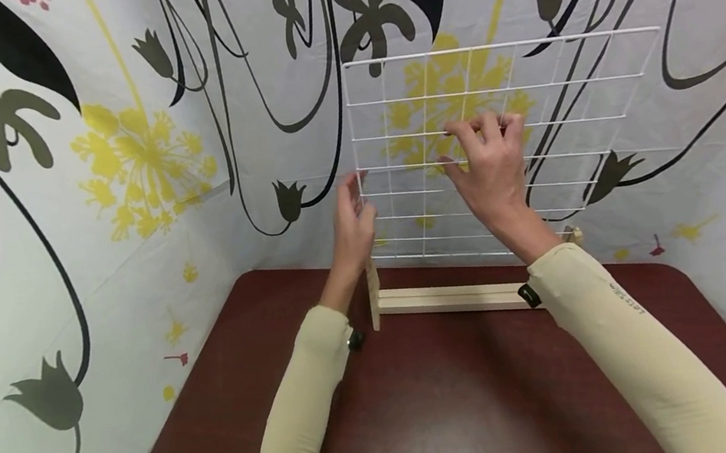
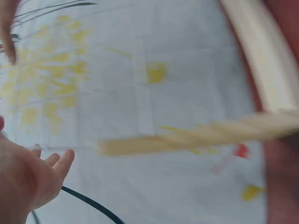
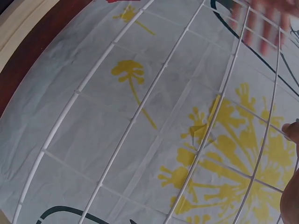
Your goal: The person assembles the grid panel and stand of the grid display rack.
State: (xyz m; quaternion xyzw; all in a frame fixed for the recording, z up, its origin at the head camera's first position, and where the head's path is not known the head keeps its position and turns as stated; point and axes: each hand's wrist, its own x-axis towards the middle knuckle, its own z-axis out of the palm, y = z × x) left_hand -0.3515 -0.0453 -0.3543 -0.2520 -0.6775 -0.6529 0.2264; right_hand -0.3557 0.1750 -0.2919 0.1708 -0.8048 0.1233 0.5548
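A white wire grid panel [image 1: 498,46] stands tilted above a light wooden base [image 1: 456,297] on the table. My right hand [image 1: 492,162] grips the panel near its middle, fingertips over one wire and thumb by the wire below. At the panel's left edge is my left hand [image 1: 354,220], its fingers fairly straight and pointing up; whether they touch the wire is unclear. In the left wrist view that hand [image 2: 32,177] lies beyond the end of a blurred wooden upright [image 2: 187,140]. The right wrist view shows the grid's wires [image 3: 132,120] close up, and part of the right thumb [image 3: 292,132].
The dark red-brown table [image 1: 430,403] reaches back to a white cloth backdrop [image 1: 297,151] printed with flowers, close behind the panel. A short wooden upright [image 1: 374,294] rises at the base's left end. A wooden piece [image 1: 573,234] shows at the right end.
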